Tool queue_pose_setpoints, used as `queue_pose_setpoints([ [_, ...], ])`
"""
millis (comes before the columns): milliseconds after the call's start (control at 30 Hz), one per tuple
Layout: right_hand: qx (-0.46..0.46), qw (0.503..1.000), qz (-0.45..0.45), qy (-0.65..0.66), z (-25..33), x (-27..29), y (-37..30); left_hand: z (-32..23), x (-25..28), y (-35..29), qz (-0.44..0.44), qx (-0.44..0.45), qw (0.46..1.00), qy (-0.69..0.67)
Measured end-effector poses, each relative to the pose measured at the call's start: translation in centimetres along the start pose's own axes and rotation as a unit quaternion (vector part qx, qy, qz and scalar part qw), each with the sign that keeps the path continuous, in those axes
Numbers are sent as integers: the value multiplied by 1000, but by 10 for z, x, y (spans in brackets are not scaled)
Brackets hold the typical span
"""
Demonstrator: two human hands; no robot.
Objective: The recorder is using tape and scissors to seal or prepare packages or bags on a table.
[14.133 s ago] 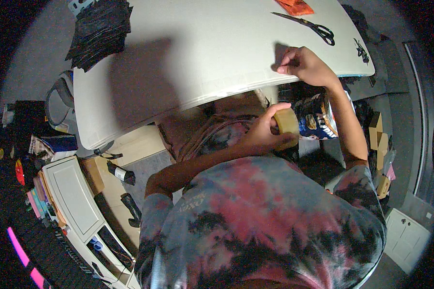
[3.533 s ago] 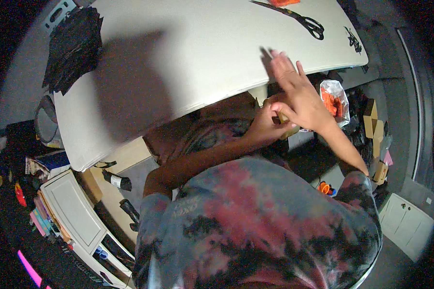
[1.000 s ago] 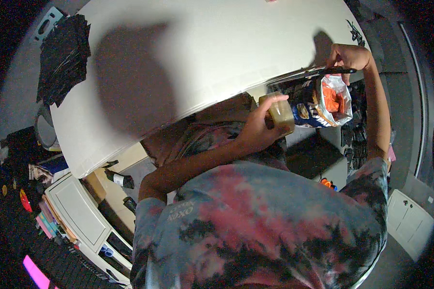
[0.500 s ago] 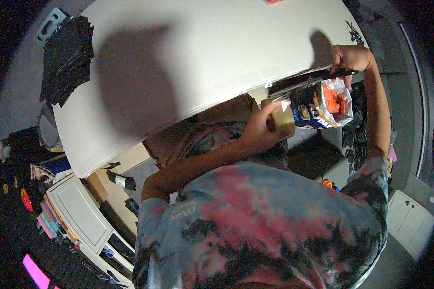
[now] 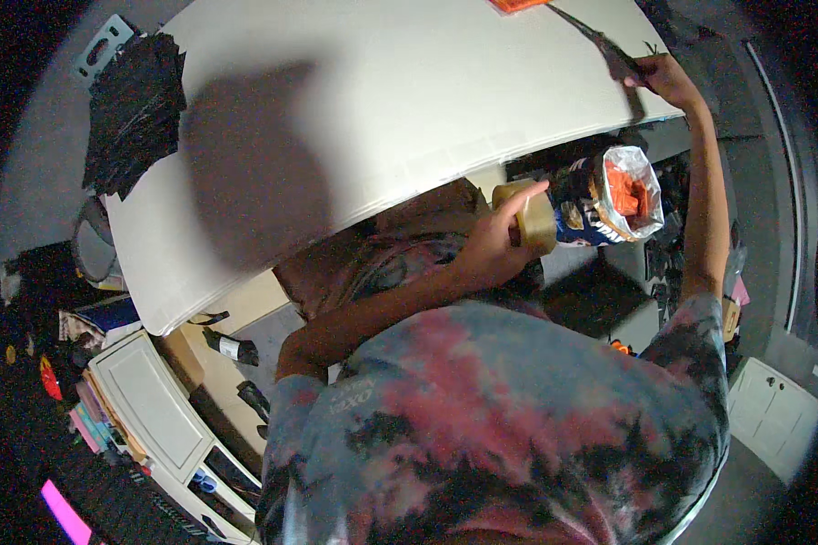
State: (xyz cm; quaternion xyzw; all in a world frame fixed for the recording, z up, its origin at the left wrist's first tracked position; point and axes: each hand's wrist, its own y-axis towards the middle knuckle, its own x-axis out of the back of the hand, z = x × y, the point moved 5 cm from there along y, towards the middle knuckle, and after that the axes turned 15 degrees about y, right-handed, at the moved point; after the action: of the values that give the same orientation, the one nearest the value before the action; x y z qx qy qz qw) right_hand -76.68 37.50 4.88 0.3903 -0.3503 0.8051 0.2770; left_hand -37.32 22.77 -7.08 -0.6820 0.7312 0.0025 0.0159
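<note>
My left hand (image 5: 498, 238) is closed round a wide roll of translucent tan tape (image 5: 540, 222), just off the table's near edge. Its index finger stretches along the top of the roll. Beside the roll is an open dark-blue bag (image 5: 586, 209) with a silver lining and crumpled orange pieces (image 5: 625, 193) inside. My right hand (image 5: 665, 80) grips a long dark tool that looks like scissors (image 5: 600, 41) over the table's right end, its thin tip pointing to the far left. The tip ends by an orange packet (image 5: 516, 4) at the picture's top edge.
The white table (image 5: 409, 100) has clear tape strips along its near edge and my shadow on it. Black sheets (image 5: 136, 109) lie stacked at its left end. A white cabinet (image 5: 145, 400) stands at lower left, another white cabinet (image 5: 773, 413) at lower right.
My right hand has moved up and away from the bag to above the table, swinging the scissors toward the far side. My left hand with the tape has hardly moved.
</note>
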Motion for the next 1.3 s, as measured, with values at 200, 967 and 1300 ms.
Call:
queue_pose_setpoints([
  [200, 174, 949, -196, -177, -14, -9, -7, 0, -1, 11, -7, -42, 998, 49],
  [967, 87, 917, 4, 389, 114, -172, -137, -6, -9, 16, 8, -6, 1000, -19],
  [1300, 377, 903, -197, 66, 187, -116, -195, 14, -20, 63, -41, -10, 997, -62],
])
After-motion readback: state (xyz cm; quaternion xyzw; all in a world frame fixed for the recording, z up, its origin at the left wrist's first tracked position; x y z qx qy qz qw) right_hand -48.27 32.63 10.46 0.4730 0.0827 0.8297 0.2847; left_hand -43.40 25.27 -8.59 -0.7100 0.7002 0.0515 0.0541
